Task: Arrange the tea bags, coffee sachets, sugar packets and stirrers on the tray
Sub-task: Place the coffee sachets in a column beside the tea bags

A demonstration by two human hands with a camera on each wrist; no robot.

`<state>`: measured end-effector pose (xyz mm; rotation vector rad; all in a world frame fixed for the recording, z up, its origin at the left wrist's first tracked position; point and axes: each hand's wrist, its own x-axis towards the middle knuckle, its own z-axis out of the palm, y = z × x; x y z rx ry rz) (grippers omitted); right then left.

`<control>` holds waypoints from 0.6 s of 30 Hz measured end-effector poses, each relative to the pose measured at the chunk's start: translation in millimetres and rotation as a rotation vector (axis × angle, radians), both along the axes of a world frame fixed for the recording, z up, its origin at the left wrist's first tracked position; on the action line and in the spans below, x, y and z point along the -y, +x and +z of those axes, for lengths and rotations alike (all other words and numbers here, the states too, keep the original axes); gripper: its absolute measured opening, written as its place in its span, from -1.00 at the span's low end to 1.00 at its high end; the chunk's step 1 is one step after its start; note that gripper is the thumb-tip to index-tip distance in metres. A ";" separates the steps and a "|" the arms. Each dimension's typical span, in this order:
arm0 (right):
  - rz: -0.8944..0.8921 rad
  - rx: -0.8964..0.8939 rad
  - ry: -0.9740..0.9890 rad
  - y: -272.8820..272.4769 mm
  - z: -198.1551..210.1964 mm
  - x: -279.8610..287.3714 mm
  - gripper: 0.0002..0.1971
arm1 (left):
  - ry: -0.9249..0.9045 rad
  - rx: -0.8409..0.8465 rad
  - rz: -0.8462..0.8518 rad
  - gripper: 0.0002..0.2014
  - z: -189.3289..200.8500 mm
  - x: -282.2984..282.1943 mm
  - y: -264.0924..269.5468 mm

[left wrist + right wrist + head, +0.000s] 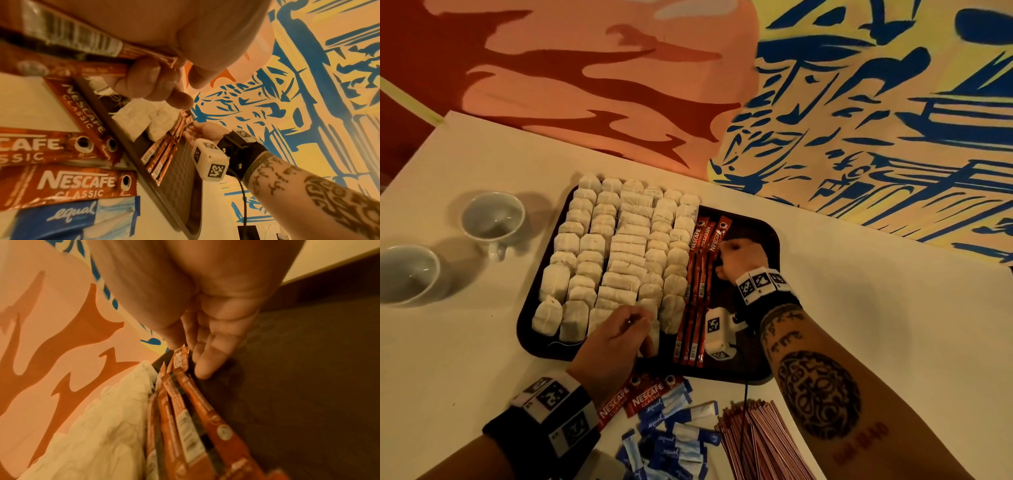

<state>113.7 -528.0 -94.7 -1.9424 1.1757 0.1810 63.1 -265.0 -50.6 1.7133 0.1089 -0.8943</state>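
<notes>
A dark tray (767,233) holds rows of white tea bags (619,246) on its left half, with red coffee sachets (697,284) laid beside them. My right hand (724,248) pinches the far end of one sachet (180,356) between thumb and fingers (203,366). My left hand (643,329) hovers over the tray's near edge, fingers (148,81) curled round more coffee sachets (82,40). Loose sachets (633,401), blue sugar packets (674,431) and a bundle of stirrers (756,442) lie on the table in front of the tray.
Two white cups (493,219) (409,274) stand on the table left of the tray. A painted wall rises directly behind the table. The tray's right part (298,386) is bare.
</notes>
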 end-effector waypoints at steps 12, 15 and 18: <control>0.117 -0.061 -0.092 25.0 -17.2 10.0 -0.67 | -0.016 -0.068 0.026 -0.85 6.8 -5.0 3.5; 0.113 -0.056 -0.088 29.4 -17.8 9.3 -0.64 | -0.026 -0.083 0.050 -0.84 5.5 -6.0 5.3; 0.092 -0.042 -0.084 29.5 -20.0 11.4 -0.66 | -0.045 -0.098 0.072 -0.84 8.8 -5.3 6.5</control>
